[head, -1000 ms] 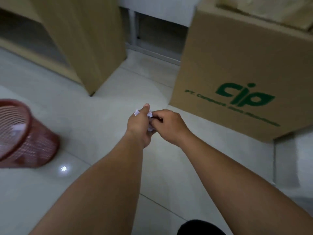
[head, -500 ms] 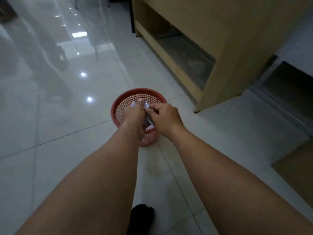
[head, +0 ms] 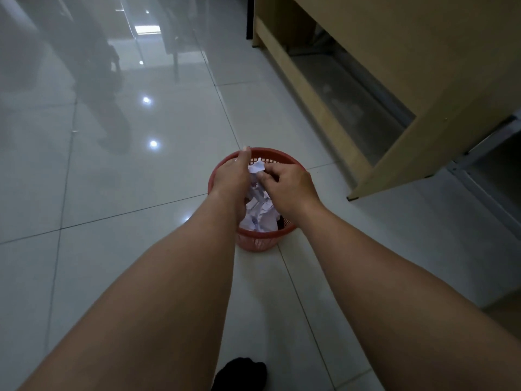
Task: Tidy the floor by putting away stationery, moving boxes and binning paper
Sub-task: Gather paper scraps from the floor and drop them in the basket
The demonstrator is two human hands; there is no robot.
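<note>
A red mesh waste basket (head: 284, 158) stands on the tiled floor, holding several crumpled white papers (head: 260, 214). Both my hands hover over its mouth. A small crumpled white paper (head: 256, 167) sits between them. My right hand (head: 286, 184) pinches it with curled fingers. My left hand (head: 232, 176) is beside it, thumb straight up; its palm side is hidden, so I cannot tell how it holds the paper.
A light wooden desk (head: 408, 66) with a low shelf stands to the right of the basket. Glossy white floor tiles (head: 127, 179) stretch left and back, reflecting ceiling lights. My dark sock (head: 242, 373) shows at the bottom edge.
The view swung from the cardboard box to the red basket. My hands, still together on the paper, came over the basket's mouth, and I stepped closer to it.
</note>
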